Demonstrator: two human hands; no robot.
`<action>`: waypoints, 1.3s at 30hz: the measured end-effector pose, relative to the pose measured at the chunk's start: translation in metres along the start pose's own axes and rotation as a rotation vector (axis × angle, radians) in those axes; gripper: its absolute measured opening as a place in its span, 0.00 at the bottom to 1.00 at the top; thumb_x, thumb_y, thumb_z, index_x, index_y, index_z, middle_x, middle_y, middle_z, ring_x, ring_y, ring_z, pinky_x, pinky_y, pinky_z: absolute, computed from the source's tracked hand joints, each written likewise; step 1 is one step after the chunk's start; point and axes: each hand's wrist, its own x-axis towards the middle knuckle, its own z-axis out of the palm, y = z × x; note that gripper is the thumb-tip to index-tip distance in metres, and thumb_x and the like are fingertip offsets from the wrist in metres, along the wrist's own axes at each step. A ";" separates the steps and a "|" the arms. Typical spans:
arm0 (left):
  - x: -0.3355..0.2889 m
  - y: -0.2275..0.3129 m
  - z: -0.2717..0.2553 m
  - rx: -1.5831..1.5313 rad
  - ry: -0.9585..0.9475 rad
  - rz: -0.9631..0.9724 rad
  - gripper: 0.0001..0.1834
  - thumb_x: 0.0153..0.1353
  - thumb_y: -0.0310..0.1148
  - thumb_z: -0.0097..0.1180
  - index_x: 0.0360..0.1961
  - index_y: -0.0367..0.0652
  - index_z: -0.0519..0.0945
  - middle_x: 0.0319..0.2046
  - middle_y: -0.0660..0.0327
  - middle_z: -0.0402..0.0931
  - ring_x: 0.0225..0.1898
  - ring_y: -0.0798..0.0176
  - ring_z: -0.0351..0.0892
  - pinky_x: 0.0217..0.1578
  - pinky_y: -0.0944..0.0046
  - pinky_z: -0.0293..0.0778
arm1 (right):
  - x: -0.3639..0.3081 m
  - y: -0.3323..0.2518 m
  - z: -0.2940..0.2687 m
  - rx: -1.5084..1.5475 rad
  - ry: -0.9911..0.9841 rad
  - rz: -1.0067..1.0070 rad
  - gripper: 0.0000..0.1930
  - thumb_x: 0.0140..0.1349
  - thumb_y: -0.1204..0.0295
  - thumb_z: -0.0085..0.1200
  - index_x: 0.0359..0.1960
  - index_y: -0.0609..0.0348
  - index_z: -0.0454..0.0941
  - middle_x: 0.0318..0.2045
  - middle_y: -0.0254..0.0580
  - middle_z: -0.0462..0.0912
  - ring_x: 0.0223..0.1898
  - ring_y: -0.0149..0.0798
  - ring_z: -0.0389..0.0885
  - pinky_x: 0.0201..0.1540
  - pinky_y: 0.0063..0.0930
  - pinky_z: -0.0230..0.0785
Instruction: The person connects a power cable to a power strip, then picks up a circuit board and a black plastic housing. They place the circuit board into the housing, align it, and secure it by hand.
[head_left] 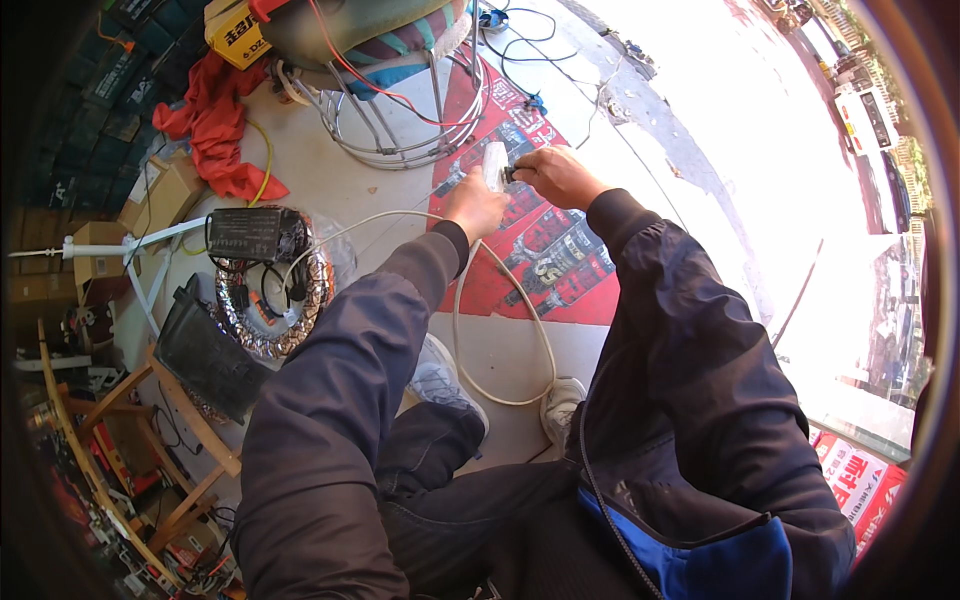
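Pale floor [385, 185] lies right of stacked dark boxes [95, 105], contents hidden; a foil-wrapped ring [319, 300] encircles cables [297, 286]. Above a red mat [590, 300], the left hand [476, 207] grips a white block [494, 162]; beside it, the right hand [560, 176] pinches a black plug-like piece [511, 174] at the block's side. Far right: a red-and-white carton [855, 478].

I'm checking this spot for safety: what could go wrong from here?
The white cable loops down by the shoes, so a step might snag it. The right hand holds a black piece, probably a plug, at the white power strip; if that's live, a slip might bring a shock.
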 end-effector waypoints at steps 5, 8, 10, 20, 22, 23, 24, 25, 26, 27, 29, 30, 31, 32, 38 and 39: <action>-0.003 0.000 0.006 -0.029 -0.003 -0.010 0.21 0.61 0.26 0.62 0.55 0.32 0.75 0.38 0.55 0.82 0.34 0.63 0.85 0.34 0.60 0.83 | -0.004 -0.008 -0.004 0.089 -0.012 0.066 0.13 0.68 0.63 0.55 0.43 0.54 0.89 0.35 0.48 0.89 0.35 0.54 0.85 0.41 0.46 0.76; -0.009 0.009 -0.001 -0.035 -0.052 -0.033 0.19 0.62 0.26 0.62 0.53 0.32 0.75 0.37 0.56 0.81 0.34 0.64 0.84 0.34 0.61 0.83 | -0.006 -0.014 -0.006 0.087 -0.029 0.073 0.13 0.68 0.63 0.55 0.42 0.53 0.90 0.35 0.47 0.89 0.35 0.53 0.86 0.41 0.45 0.77; -0.017 0.018 -0.005 -0.107 -0.126 -0.085 0.18 0.62 0.26 0.62 0.52 0.32 0.75 0.37 0.57 0.81 0.34 0.65 0.84 0.33 0.61 0.83 | -0.008 -0.016 -0.008 0.077 -0.058 0.071 0.12 0.67 0.64 0.55 0.43 0.51 0.90 0.34 0.46 0.89 0.34 0.52 0.86 0.41 0.43 0.77; -0.051 0.034 -0.029 -0.503 -0.333 -0.332 0.24 0.66 0.37 0.67 0.57 0.40 0.73 0.41 0.59 0.81 0.41 0.64 0.85 0.42 0.61 0.82 | 0.009 0.007 0.002 0.104 0.164 0.498 0.12 0.67 0.64 0.54 0.42 0.54 0.87 0.37 0.52 0.87 0.43 0.57 0.86 0.47 0.48 0.76; -0.057 0.017 -0.048 -0.370 -0.458 -0.352 0.22 0.66 0.35 0.66 0.57 0.40 0.73 0.39 0.60 0.82 0.41 0.65 0.85 0.43 0.63 0.80 | 0.012 0.018 0.002 0.066 0.385 0.557 0.14 0.67 0.66 0.54 0.48 0.55 0.85 0.42 0.54 0.86 0.46 0.59 0.85 0.50 0.49 0.76; -0.062 0.007 -0.059 -0.373 -0.412 -0.347 0.23 0.66 0.34 0.65 0.58 0.39 0.73 0.40 0.60 0.82 0.40 0.65 0.85 0.43 0.63 0.80 | 0.014 0.023 0.001 0.052 0.483 0.609 0.15 0.67 0.67 0.54 0.52 0.56 0.84 0.44 0.55 0.86 0.47 0.60 0.84 0.51 0.50 0.75; -0.066 -0.003 -0.069 -0.367 -0.359 -0.359 0.23 0.66 0.33 0.64 0.59 0.38 0.73 0.40 0.60 0.83 0.40 0.65 0.85 0.43 0.63 0.80 | 0.018 0.027 0.000 0.098 0.523 0.669 0.21 0.67 0.69 0.53 0.61 0.60 0.78 0.52 0.60 0.81 0.51 0.63 0.83 0.54 0.50 0.74; -0.069 -0.012 -0.077 -0.351 -0.297 -0.431 0.23 0.66 0.33 0.63 0.59 0.37 0.73 0.40 0.59 0.83 0.39 0.65 0.85 0.43 0.63 0.80 | 0.019 0.028 0.001 0.084 0.569 0.651 0.24 0.67 0.69 0.53 0.64 0.62 0.74 0.55 0.64 0.78 0.52 0.64 0.82 0.55 0.51 0.74; -0.067 -0.019 -0.086 -0.394 -0.106 -0.293 0.25 0.66 0.31 0.61 0.62 0.35 0.72 0.44 0.57 0.83 0.44 0.63 0.84 0.48 0.61 0.79 | 0.022 0.027 0.003 0.063 0.589 0.604 0.24 0.67 0.69 0.53 0.65 0.62 0.74 0.56 0.64 0.78 0.53 0.64 0.81 0.56 0.50 0.74; -0.061 -0.025 -0.093 -0.424 0.090 -0.255 0.26 0.67 0.30 0.59 0.64 0.34 0.71 0.49 0.54 0.82 0.49 0.60 0.83 0.53 0.59 0.77 | 0.024 0.023 0.006 0.054 0.587 0.599 0.24 0.67 0.69 0.53 0.65 0.61 0.73 0.56 0.64 0.78 0.53 0.64 0.81 0.56 0.50 0.74; -0.044 -0.035 -0.115 -0.436 0.420 0.028 0.28 0.67 0.27 0.56 0.67 0.31 0.68 0.59 0.50 0.77 0.61 0.56 0.76 0.64 0.58 0.69 | 0.026 0.012 0.011 0.097 0.502 0.521 0.22 0.67 0.70 0.54 0.62 0.61 0.76 0.58 0.62 0.78 0.56 0.61 0.79 0.60 0.46 0.71; -0.041 -0.042 -0.129 -0.495 0.450 0.013 0.28 0.67 0.27 0.55 0.67 0.31 0.68 0.62 0.50 0.74 0.65 0.56 0.71 0.67 0.58 0.64 | 0.027 0.003 0.015 0.105 0.467 0.471 0.19 0.67 0.71 0.54 0.59 0.61 0.79 0.55 0.59 0.80 0.52 0.59 0.82 0.57 0.44 0.74; -0.036 -0.048 -0.144 -0.532 0.482 0.109 0.28 0.67 0.27 0.54 0.67 0.31 0.68 0.65 0.49 0.71 0.69 0.56 0.67 0.70 0.59 0.60 | 0.029 -0.006 0.018 0.123 0.451 0.352 0.16 0.67 0.72 0.54 0.53 0.63 0.82 0.49 0.56 0.83 0.47 0.57 0.84 0.53 0.43 0.75; -0.033 -0.056 -0.162 -0.461 0.547 0.031 0.27 0.67 0.27 0.55 0.66 0.31 0.70 0.63 0.49 0.74 0.66 0.56 0.71 0.67 0.58 0.63 | 0.027 -0.015 0.020 0.187 0.384 0.316 0.14 0.67 0.72 0.55 0.50 0.65 0.83 0.45 0.57 0.85 0.46 0.56 0.85 0.51 0.43 0.76; -0.079 -0.124 -0.267 0.181 0.589 -0.136 0.17 0.59 0.35 0.55 0.43 0.37 0.88 0.40 0.44 0.87 0.47 0.45 0.86 0.49 0.55 0.78 | 0.021 -0.074 0.037 0.311 0.080 0.097 0.12 0.67 0.70 0.55 0.44 0.64 0.85 0.41 0.58 0.86 0.44 0.60 0.85 0.48 0.45 0.76; -0.091 -0.131 -0.272 0.326 0.574 -0.185 0.16 0.59 0.35 0.55 0.41 0.38 0.89 0.40 0.45 0.87 0.48 0.45 0.86 0.50 0.55 0.78 | 0.022 -0.082 0.039 0.352 0.068 0.088 0.11 0.67 0.69 0.55 0.43 0.63 0.85 0.41 0.57 0.85 0.43 0.60 0.84 0.47 0.46 0.76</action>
